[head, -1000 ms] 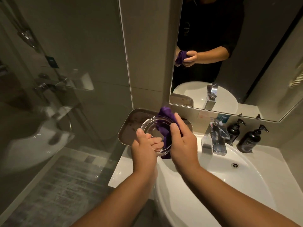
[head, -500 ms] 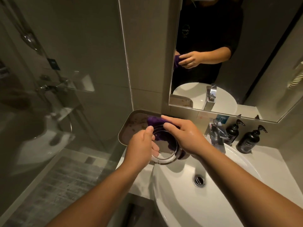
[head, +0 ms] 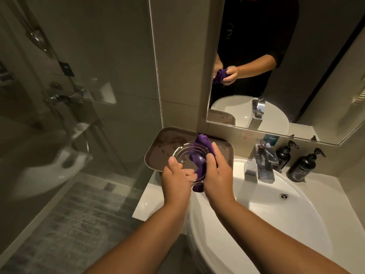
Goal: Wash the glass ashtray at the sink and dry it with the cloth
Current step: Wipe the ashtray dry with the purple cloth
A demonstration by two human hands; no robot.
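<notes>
The clear glass ashtray point(head: 186, 155) is held tilted above the left edge of the white sink point(head: 276, 224). My left hand point(head: 175, 181) grips its near rim, thumb on top and fingers behind the glass. My right hand point(head: 218, 175) holds the purple cloth point(head: 203, 144) against the ashtray's right side. The cloth runs through the bowl and hangs out below my palm.
A dark metal tray point(head: 158, 147) lies behind the ashtray on the counter. The chrome tap point(head: 260, 165) and two black pump bottles point(head: 302, 165) stand at the back right. A mirror point(head: 286, 62) is above; a glass shower screen point(head: 75, 95) closes the left.
The ashtray has been turned in my hands. My right hand moved from over the far rim to the right side, and the cloth now sticks up behind the glass.
</notes>
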